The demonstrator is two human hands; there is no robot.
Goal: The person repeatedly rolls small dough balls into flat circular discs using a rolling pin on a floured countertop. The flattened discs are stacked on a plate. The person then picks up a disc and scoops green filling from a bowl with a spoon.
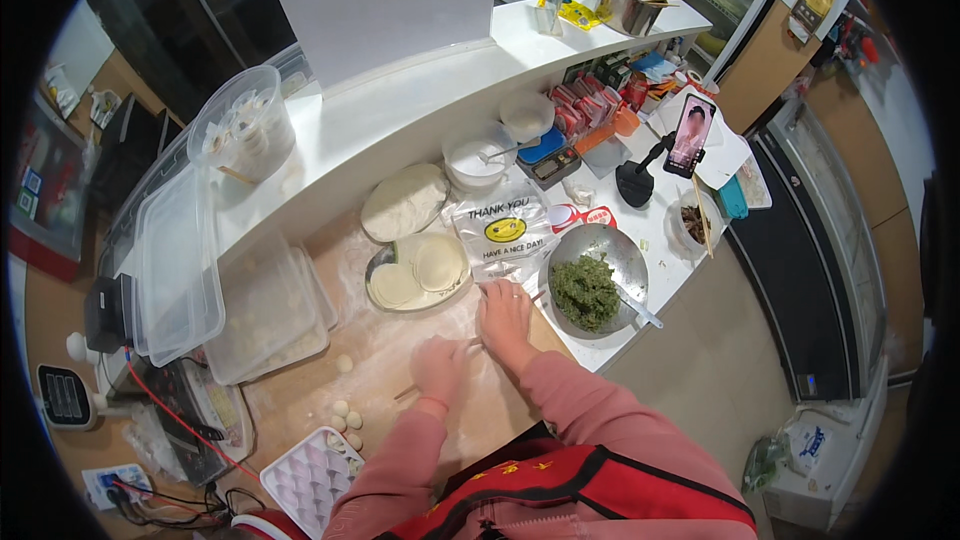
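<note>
A thin wooden rolling pin [474, 342] lies slantwise over the floured wooden board [290, 395]. My right hand [506, 322] is closed over its far end, the tip poking out beyond the fingers. Nearer its other end, my left hand [440, 370] lies over the pin, smeared by motion. Any dough beneath the hands is hidden. Small dough balls [341, 408] sit on the board left of my left hand. Just beyond the hands, an oval metal tray [380, 290] holds round flat dough wrappers [437, 260]. A floury pale oval [405, 202] lies behind it.
At right, a metal bowl [632, 250] holds green filling [586, 293] and a spoon. A printed plastic bag [500, 225] lies behind. A phone [690, 132] stands on a holder. Lidded plastic boxes [260, 320] and a white molded tray [305, 485] flank the board's left. A raised white counter [400, 70] curves behind.
</note>
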